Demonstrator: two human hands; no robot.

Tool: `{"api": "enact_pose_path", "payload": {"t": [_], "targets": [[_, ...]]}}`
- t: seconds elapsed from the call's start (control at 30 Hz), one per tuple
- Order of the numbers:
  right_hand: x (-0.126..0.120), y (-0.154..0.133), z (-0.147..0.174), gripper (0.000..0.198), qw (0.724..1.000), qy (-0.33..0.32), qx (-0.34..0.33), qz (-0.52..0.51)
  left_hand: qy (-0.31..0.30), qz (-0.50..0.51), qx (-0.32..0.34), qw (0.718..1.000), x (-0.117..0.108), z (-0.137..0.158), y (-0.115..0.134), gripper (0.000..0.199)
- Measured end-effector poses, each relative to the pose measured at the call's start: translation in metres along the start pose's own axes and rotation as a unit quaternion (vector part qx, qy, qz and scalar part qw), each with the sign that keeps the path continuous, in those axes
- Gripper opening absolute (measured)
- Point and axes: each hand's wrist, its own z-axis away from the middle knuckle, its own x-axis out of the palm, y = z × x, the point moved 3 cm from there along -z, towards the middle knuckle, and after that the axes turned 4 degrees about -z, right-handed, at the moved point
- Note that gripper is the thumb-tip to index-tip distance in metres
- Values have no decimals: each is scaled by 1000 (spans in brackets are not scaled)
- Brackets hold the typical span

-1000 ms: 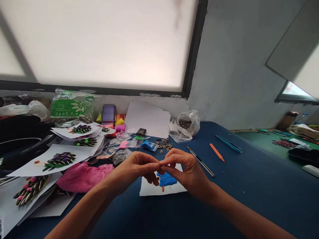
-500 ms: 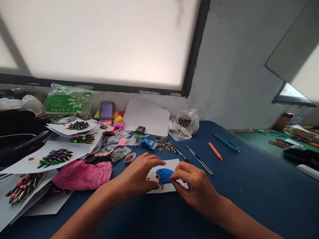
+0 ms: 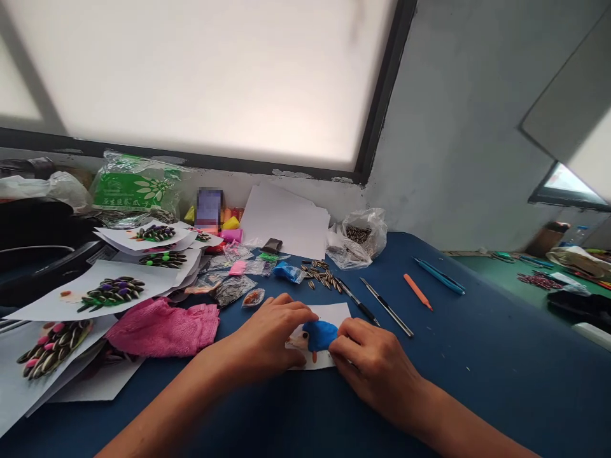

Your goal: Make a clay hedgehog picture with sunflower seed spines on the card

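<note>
A white sheet of paper (image 3: 337, 312) lies flat on the table, bearing a flattened patch of blue modelling clay (image 3: 321, 335). At the clay's left is a pale, pointed snout with a dark round eye (image 3: 305, 335), and a small orange-brown piece (image 3: 314, 357) sits below. My left hand (image 3: 270, 334) rests over the paper's left side, thumb and index finger spread around the figure. My right hand (image 3: 377, 356) has its fingertips pinched together at the clay's right edge; the exact contact is partly hidden by the fingers.
Loose sunflower seeds (image 3: 321, 278), a pen (image 3: 358, 302), a craft knife (image 3: 386, 307) and an orange marker (image 3: 418, 292) lie beyond my hands. Leftward are a pink cloth (image 3: 165, 327) and stacked seed pictures (image 3: 112, 294). A plastic bag of seeds (image 3: 358, 235) stands near the wall.
The view has shifted slightly, moving the scene a little right. My right hand's fingers have drawn closer together at the clay's right edge. My left hand keeps nearly the same pose.
</note>
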Motion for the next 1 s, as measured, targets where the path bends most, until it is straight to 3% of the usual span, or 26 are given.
{"api": "enact_pose_path", "payload": {"t": [0.3, 1.0], "targets": [[3, -2, 0, 26, 999, -5, -14, 31, -21, 21, -13, 999, -6, 1, 9, 57], [-1, -14, 7, 24, 999, -10, -20, 37, -30, 21, -33, 999, 1, 2, -1, 59]]}}
